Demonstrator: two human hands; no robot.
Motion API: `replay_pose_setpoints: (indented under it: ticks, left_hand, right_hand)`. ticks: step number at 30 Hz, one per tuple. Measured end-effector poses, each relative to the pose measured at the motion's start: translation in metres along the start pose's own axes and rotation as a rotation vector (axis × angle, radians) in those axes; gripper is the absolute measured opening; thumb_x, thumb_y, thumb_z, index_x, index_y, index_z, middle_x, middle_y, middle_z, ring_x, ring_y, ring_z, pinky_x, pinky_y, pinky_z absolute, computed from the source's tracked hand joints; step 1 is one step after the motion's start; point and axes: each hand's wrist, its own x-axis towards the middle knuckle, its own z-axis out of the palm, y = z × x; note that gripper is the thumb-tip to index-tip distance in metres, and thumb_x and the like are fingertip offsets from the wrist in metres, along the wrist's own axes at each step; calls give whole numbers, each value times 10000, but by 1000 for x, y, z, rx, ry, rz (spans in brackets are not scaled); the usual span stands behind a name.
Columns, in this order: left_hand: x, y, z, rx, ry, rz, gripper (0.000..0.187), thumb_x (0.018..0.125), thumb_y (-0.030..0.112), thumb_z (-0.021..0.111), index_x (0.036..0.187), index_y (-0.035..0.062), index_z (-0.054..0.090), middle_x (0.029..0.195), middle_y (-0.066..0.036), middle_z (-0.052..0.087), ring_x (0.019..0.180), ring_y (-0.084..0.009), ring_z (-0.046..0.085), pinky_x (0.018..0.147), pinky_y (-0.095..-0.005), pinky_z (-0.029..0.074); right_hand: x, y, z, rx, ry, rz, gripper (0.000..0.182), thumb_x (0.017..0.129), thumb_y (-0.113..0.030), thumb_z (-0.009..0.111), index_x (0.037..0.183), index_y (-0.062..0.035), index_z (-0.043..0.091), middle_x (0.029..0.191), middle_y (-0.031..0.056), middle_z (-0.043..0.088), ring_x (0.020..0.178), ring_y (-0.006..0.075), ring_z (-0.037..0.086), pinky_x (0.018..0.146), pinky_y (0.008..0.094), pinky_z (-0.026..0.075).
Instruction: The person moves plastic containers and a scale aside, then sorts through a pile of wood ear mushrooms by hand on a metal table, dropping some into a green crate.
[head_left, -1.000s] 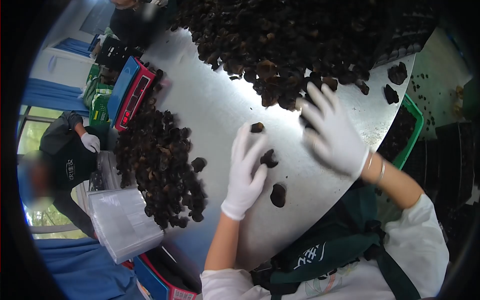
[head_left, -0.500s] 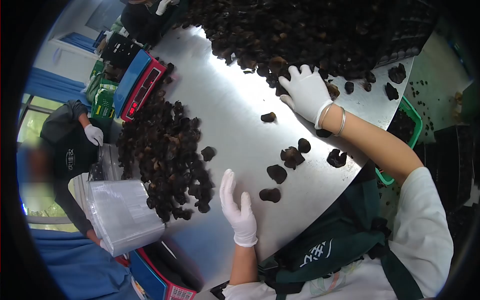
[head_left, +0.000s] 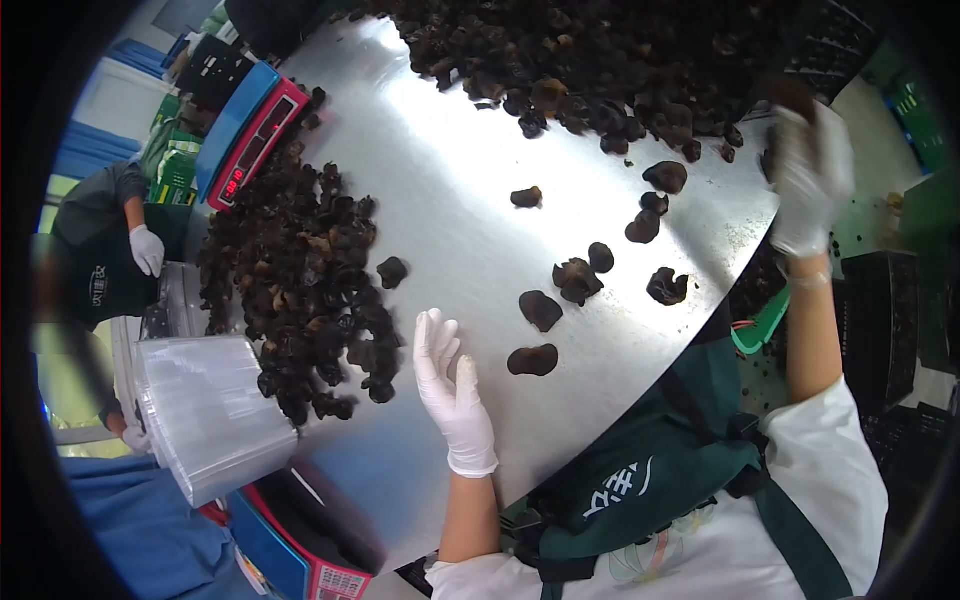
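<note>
My left hand (head_left: 453, 390), in a white glove, hovers over the metal table (head_left: 440, 200) with its fingers apart and nothing in it. Near it lie loose dark pieces that look like dried fungus (head_left: 532, 360). My right hand (head_left: 815, 175), also gloved and blurred by motion, is raised at the table's right edge. A dark brown piece (head_left: 792, 98) shows at its fingertips, apparently gripped. The large dark heap (head_left: 600, 60) lies at the far side, and a smaller heap (head_left: 320, 270) is left of my left hand.
A red and blue scale (head_left: 250, 135) stands at the left, with another scale (head_left: 300, 540) at the lower left. A stack of clear plastic bags (head_left: 215, 410) is beside a co-worker (head_left: 95, 230). A green basket (head_left: 765, 325) sits below the table's right edge.
My right hand has moved from the large heap's edge to the right, past the table edge, with a dark piece at its fingertips. The head view has shifted slightly. My left hand remains open.
</note>
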Motion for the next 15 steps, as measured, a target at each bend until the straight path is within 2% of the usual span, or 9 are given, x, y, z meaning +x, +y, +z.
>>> replay_pose_setpoints:
  ticks: [2, 3, 4, 5, 6, 7, 10, 12, 15]
  left_hand:
    - [0, -2, 1, 3, -3, -2, 642, 882, -39, 472, 1511, -6, 344, 1494, -163, 450, 1283, -265, 518, 1115, -399, 379]
    - [0, -2, 2, 11, -3, -2, 643, 880, -42, 469, 1510, -7, 345, 1494, -164, 450, 1283, -265, 518, 1116, -399, 378]
    - [0, -2, 2, 22, -8, 0, 644, 878, -45, 467, 1510, -7, 345, 1494, -165, 450, 1282, -265, 518, 1117, -400, 376]
    - [-1, -2, 0, 24, -12, -4, 644, 876, -48, 466, 1508, -8, 347, 1493, -164, 451, 1280, -265, 520, 1114, -399, 377]
    - [-3, -2, 0, 23, -14, -5, 644, 874, -50, 465, 1506, -10, 350, 1492, -163, 453, 1277, -264, 522, 1111, -398, 377]
    - [0, -3, 3, 16, -8, 3, 644, 872, -53, 464, 1505, -11, 352, 1491, -162, 455, 1275, -264, 523, 1108, -397, 378]
    - [2, 0, 7, 121, 4, -9, 639, 871, -57, 458, 1501, -10, 359, 1487, -156, 462, 1266, -264, 529, 1093, -396, 385]
    - [4, -2, 7, 130, 10, 15, 578, 934, 12, 489, 1501, 10, 375, 1475, -142, 478, 1257, -266, 542, 1080, -385, 400]
    - [6, 1, 9, 108, 36, 6, 602, 905, -37, 457, 1500, 0, 368, 1481, -149, 467, 1246, -253, 540, 1068, -379, 406]
  right_hand:
    - [-32, 68, -35, 281, 243, 398, 135, 976, -21, 603, 1081, 41, 663, 1022, 107, 720, 852, 169, 681, 803, 288, 555]
    - [-54, 99, -45, 148, 277, 247, 152, 974, 7, 585, 1108, 31, 653, 1034, 104, 716, 876, 176, 678, 829, 287, 547]
    - [-87, 140, -61, -181, -32, 230, 210, 973, -7, 576, 1173, 32, 627, 1142, 141, 687, 1020, 253, 663, 934, 345, 520]
    - [-170, 261, -68, -353, -431, 228, 362, 969, -135, 617, 1312, -28, 571, 1354, 190, 568, 1236, 359, 550, 1047, 411, 449]
    - [-210, 271, -77, -655, -883, 139, 528, 936, -249, 657, 1420, -114, 498, 1522, 201, 391, 1359, 429, 413, 1104, 462, 390]
    - [-205, 238, -76, -903, -1209, 720, 606, 914, -294, 678, 1465, -182, 452, 1592, 177, 285, 1398, 450, 355, 1108, 473, 384]
    - [-179, 204, -86, -323, -602, 231, 427, 975, -232, 608, 1368, -75, 556, 1458, 168, 505, 1363, 352, 457, 1100, 426, 391]
    - [-109, 100, -68, 186, -512, 403, 378, 976, -189, 593, 1320, -32, 587, 1350, 173, 591, 1287, 328, 530, 1104, 419, 386]
    - [-72, 20, -19, 430, -744, 99, 396, 874, -53, 559, 1264, -77, 625, 1399, 135, 546, 1331, 351, 451, 1131, 449, 352]
